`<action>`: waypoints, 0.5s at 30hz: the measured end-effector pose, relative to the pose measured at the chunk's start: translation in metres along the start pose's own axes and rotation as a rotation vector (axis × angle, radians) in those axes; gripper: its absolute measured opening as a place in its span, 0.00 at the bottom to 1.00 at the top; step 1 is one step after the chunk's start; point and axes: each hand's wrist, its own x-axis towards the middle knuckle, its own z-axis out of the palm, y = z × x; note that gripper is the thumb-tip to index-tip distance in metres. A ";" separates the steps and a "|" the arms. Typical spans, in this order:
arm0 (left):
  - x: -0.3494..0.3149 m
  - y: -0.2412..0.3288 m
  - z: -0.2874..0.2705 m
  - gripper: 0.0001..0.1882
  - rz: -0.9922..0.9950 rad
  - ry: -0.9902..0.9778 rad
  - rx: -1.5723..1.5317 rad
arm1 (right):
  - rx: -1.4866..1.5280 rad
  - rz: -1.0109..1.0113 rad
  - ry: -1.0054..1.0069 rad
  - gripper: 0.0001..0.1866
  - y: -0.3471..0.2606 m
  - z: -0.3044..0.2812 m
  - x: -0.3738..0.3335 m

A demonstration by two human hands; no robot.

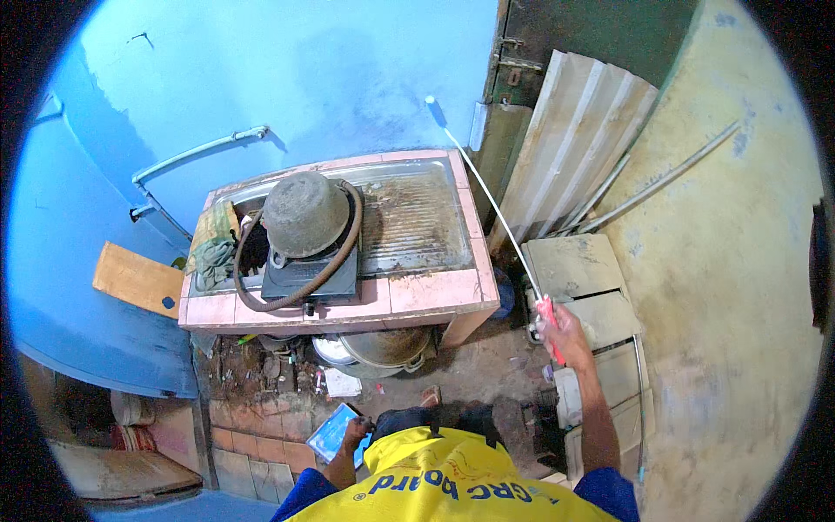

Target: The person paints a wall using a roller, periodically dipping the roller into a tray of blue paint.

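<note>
My right hand [569,335] is wrapped round the red handle of a small paint roller [496,204] with a long, thin white rod. Its little white roller head [430,101] is up at the blue wall [365,78], by the wall's right edge; whether it touches is hard to tell. Low in front of my body, my left hand [357,431] grips the edge of a paint tray [327,435] with blue paint in it. Part of that hand's fingers is hidden.
A pink-tiled sink counter [426,294] carries a gas stove [300,280], a blackened pot [304,213] and a hose. Pots [387,346] and litter lie beneath. Corrugated sheets [574,130] lean at the right above grey boxes [574,265]. A pipe [200,150] sticks out from the wall.
</note>
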 end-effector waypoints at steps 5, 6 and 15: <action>0.020 0.053 0.094 0.09 0.134 0.189 -0.310 | -0.160 -0.093 -0.175 0.22 -0.015 -0.081 0.110; 0.018 0.058 0.103 0.09 0.111 0.241 -0.325 | -0.137 -0.098 -0.206 0.19 -0.021 -0.086 0.131; -0.017 0.011 0.240 0.12 0.006 0.495 -0.473 | -0.636 -0.593 -0.110 0.16 0.039 -0.139 0.304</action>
